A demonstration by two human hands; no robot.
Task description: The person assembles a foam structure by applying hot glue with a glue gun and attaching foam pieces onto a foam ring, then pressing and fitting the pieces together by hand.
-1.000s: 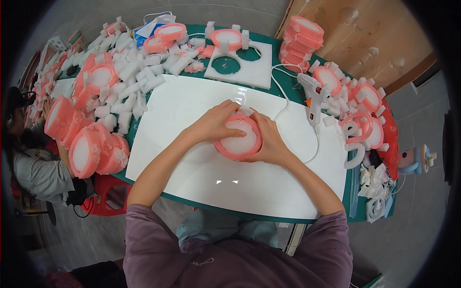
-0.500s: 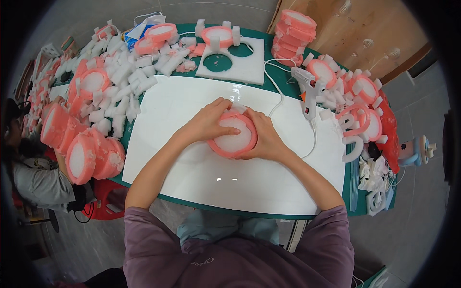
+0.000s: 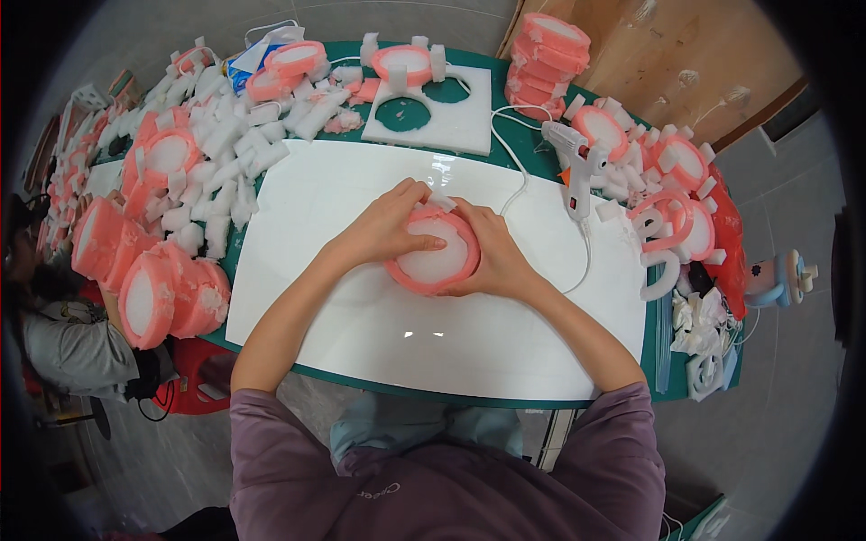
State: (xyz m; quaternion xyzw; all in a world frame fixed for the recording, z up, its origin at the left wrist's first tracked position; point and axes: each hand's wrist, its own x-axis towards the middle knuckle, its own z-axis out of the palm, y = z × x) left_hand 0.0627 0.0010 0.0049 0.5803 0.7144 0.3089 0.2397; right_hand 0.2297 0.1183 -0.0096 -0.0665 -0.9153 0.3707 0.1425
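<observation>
A round white foam disc with a pink foam rim (image 3: 436, 253) is between my two hands over the white board (image 3: 307, 261). My left hand (image 3: 392, 227) grips its left and far side, the thumb lying across the white face. Around the right edge curls my right hand (image 3: 494, 252), its fingers partly hidden behind the rim. At the far edge of the disc, between the fingertips of both hands, is a small white foam block (image 3: 441, 202). A white glue gun (image 3: 577, 167) stands to the right of my hands, its cable trailing over the board.
White foam pieces (image 3: 230, 135) heap up at the far left, beside stacked pink-rimmed discs (image 3: 171, 293). A foam sheet with two round holes (image 3: 469, 135) lies at the back. Another disc stack (image 3: 548, 63) rises behind the glue gun. A person in a grey sleeve (image 3: 86, 347) is at the left.
The whole scene has shifted very slightly in view. Both hands keep the same grip on the pink-rimmed disc.
</observation>
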